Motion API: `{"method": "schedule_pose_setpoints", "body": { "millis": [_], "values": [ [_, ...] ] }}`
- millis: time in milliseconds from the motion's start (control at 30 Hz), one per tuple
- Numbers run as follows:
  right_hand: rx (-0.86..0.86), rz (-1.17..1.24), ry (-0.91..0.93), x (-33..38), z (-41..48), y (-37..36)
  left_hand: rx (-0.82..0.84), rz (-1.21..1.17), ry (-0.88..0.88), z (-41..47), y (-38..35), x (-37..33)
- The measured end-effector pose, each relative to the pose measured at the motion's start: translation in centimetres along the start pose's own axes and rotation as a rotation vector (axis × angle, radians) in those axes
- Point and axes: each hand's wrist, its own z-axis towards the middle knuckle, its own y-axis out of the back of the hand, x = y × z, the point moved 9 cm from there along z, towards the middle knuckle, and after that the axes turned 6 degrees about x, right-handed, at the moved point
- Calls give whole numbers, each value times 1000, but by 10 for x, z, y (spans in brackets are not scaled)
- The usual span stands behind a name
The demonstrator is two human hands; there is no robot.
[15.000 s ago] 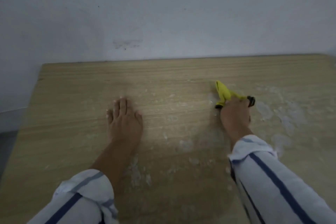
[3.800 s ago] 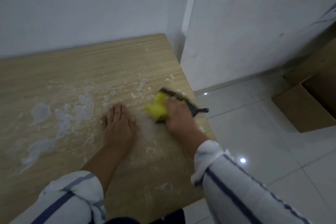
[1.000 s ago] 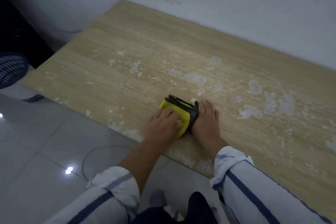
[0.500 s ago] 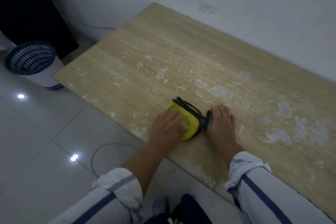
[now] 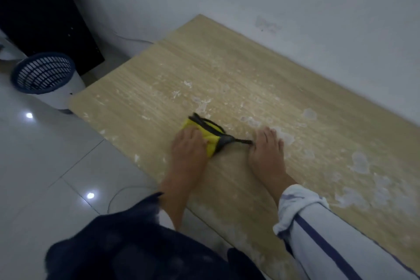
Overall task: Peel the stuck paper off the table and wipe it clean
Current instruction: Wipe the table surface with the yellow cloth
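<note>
The wooden table (image 5: pixel 250 70) carries white patches of stuck paper (image 5: pixel 360 162), thickest on its right half, with small flakes near the middle. A yellow cloth wrapped round a black-handled scraper (image 5: pixel 210 136) lies near the table's front edge. My left hand (image 5: pixel 188 146) presses flat on the yellow part. My right hand (image 5: pixel 267 152) lies flat on the table just right of it, fingers straight, with the black handle's tip touching its thumb side.
A blue mesh bin (image 5: pixel 43 73) stands on the tiled floor past the table's left end, beside a black cabinet (image 5: pixel 45 7). A thin cable (image 5: pixel 120 191) loops on the floor below the front edge. A white wall runs along the table's far side.
My right hand has slid to the right, away from the yellow cloth, baring the black handle. My left hand stays pressed on the cloth.
</note>
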Motion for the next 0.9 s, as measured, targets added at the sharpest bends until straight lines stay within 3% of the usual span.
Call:
{"method": "schedule_pose_setpoints", "body": {
  "millis": [100, 200, 233, 367, 433, 500, 633, 700, 800, 900],
  "values": [
    [-12, -4, -36, 6, 16, 7, -69, 146, 378, 16, 37, 114],
    [-29, 35, -85, 27, 35, 7, -202, -48, 709, 26, 69, 190],
    [-30, 45, -91, 39, 41, 4, -190, -59, 671, 36, 69, 187],
    [-14, 77, -58, 90, 65, -7, -46, 9, -31, 62, 35, 105],
    [-5, 72, -46, 105, 75, -10, 23, 97, -157, 82, 25, 127],
    [-23, 70, -68, 108, 81, -8, 6, 172, 32, 108, 38, 187],
    [-43, 60, -180, 101, 83, 2, -143, -17, 711, 132, 92, 286],
    [-22, 88, -227, 101, 83, 2, -141, -101, 791, 140, 95, 277],
    [-1, 173, -231, 110, 86, 5, -67, -98, 426, 166, 69, 205],
    [32, 316, -220, 126, 87, 12, 13, -241, 31, 158, 47, 113]
  ]
}}
